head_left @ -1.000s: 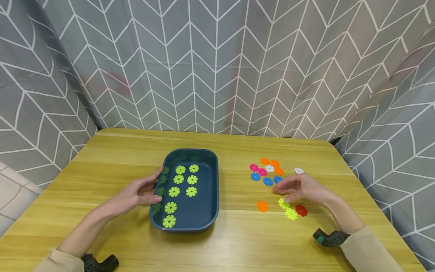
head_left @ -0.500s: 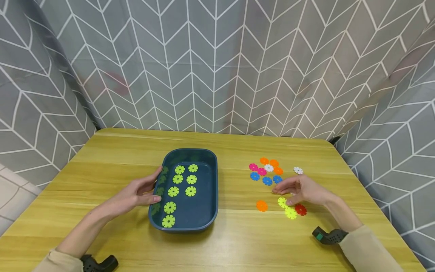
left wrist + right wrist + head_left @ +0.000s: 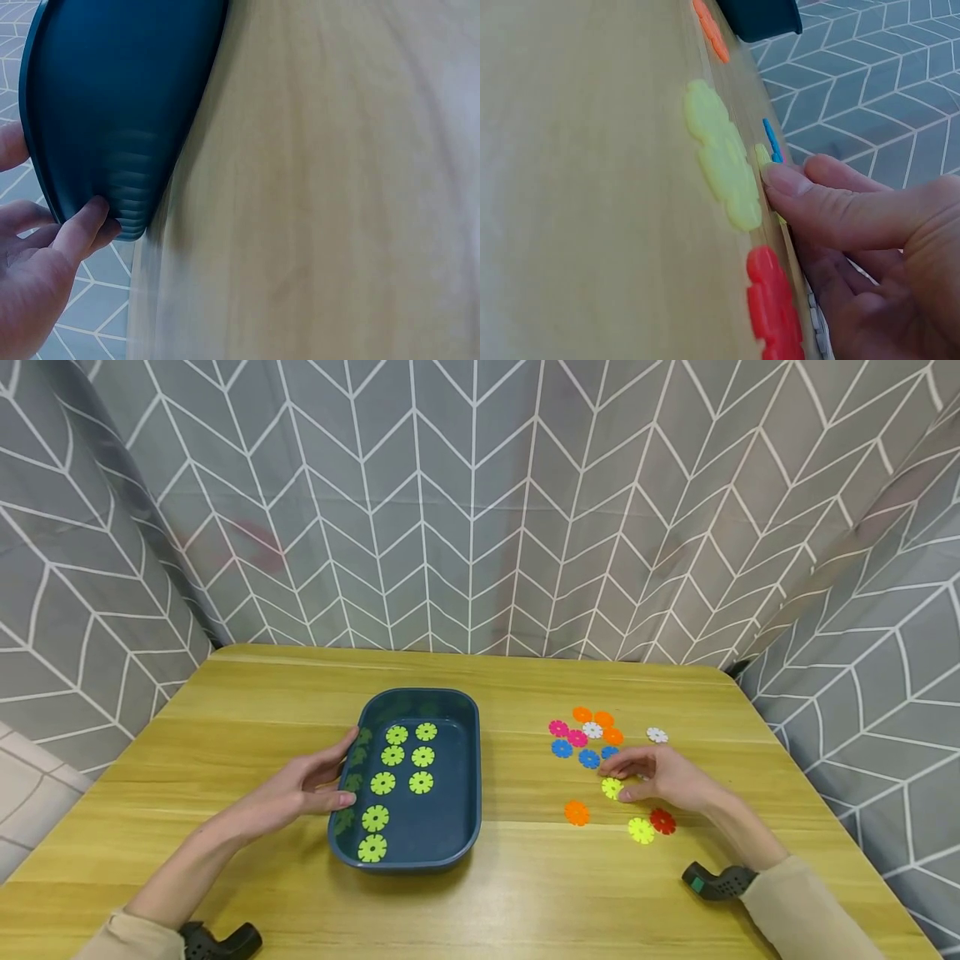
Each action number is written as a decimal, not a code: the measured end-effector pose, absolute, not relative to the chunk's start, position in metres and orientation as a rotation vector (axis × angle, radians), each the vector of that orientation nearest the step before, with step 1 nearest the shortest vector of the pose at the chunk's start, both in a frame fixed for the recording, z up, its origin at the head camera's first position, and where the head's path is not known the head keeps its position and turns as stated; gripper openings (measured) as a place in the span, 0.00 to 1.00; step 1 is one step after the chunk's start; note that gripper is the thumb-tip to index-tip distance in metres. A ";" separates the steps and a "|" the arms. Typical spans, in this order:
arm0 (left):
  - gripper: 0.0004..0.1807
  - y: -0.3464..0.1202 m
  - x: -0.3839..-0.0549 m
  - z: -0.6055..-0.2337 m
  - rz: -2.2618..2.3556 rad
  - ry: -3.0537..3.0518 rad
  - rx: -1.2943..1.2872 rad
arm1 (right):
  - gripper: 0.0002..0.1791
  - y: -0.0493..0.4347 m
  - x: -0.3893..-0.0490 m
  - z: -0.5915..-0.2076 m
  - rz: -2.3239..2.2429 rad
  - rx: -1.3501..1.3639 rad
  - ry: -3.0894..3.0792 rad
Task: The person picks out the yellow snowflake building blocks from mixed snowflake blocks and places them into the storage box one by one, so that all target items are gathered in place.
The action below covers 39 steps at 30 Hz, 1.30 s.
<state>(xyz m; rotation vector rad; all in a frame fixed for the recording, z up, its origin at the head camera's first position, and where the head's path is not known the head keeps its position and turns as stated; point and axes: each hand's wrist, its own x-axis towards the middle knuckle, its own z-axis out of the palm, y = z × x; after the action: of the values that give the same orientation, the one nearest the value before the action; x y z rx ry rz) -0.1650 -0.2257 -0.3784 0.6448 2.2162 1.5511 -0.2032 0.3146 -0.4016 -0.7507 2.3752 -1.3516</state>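
Observation:
My left hand point(image 3: 311, 785) grips the left side of a dark blue tray point(image 3: 450, 827), its thumb over the rim and its fingers against the outer wall. Several yellow-green notched interlocking discs point(image 3: 384, 782) lie inside, in two columns. Over on the right, my right hand point(image 3: 663, 779) pinches another yellow-green interlocking disc point(image 3: 611, 787) between thumb and fingers, low over the table. Nearer the front lie a second yellow-green disc point(image 3: 641, 831) and a red disc point(image 3: 663, 821), which also show beside the thumb in the right wrist view.
Beyond the right hand lies a loose group of orange, pink, white and blue discs point(image 3: 589, 759). One white disc point(image 3: 657, 735) is apart at the right, and an orange disc point(image 3: 577, 812) sits closer to the tray. A patterned grey curtain point(image 3: 480, 510) hangs behind the wooden table point(image 3: 525, 893).
My right hand has moved slightly left and away from me, and the yellow-green disc has come with it, off the other yellow-green one. The left hand and tray stay put.

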 end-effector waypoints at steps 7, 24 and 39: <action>0.47 -0.225 -0.165 -0.379 1.563 2.201 0.652 | 0.18 0.312 -0.203 -0.402 -1.344 -0.734 2.416; 0.47 -0.225 -0.164 -0.378 1.555 2.216 0.657 | 0.16 0.307 -0.201 -0.402 -1.284 -0.704 2.513; 0.47 -0.225 -0.164 -0.379 1.547 2.230 0.635 | 0.15 0.304 -0.199 -0.401 -1.320 -0.715 2.536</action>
<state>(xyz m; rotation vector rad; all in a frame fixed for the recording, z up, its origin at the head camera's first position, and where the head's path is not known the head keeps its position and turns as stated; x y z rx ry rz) -0.1644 -0.2253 -0.3788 0.6353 2.2298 1.5468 -0.1992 0.3039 -0.4012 -0.7148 2.5356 -1.3205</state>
